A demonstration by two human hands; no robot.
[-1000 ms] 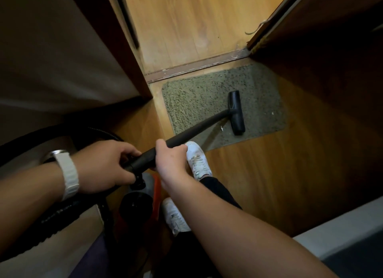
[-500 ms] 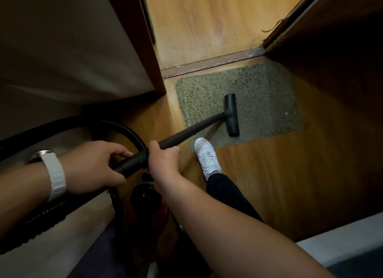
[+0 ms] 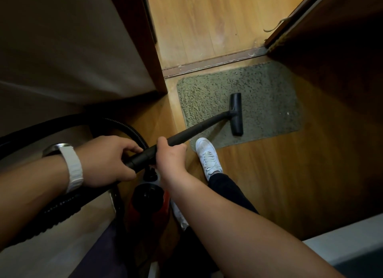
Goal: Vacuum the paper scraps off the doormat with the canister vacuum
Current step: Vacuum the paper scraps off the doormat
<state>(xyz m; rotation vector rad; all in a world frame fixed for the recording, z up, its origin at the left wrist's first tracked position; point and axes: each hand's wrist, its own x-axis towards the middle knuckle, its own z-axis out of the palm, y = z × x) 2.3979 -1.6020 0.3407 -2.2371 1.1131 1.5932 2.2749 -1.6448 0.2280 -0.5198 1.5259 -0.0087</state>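
A grey-green speckled doormat (image 3: 265,95) lies on the wood floor before a doorway. The black floor nozzle (image 3: 236,114) rests flat on the mat's middle, joined to the black vacuum wand (image 3: 199,129). My right hand (image 3: 171,155) grips the wand from above. My left hand (image 3: 107,158), with a white watch strap at the wrist, holds the wand's thick end where the ribbed hose (image 3: 60,203) joins. A small white paper scrap (image 3: 288,113) shows near the mat's right side. The red and black canister (image 3: 148,203) stands on the floor under my hands.
A metal threshold strip (image 3: 215,63) crosses the doorway just beyond the mat. A dark wooden door frame (image 3: 145,50) rises on the left, and a wooden panel (image 3: 335,50) on the right. My white shoe (image 3: 208,155) stands at the mat's near corner.
The nozzle has slid a little left and toward the threshold on the mat. My view and hands shifted, and the hose loop has come into sight on the left.
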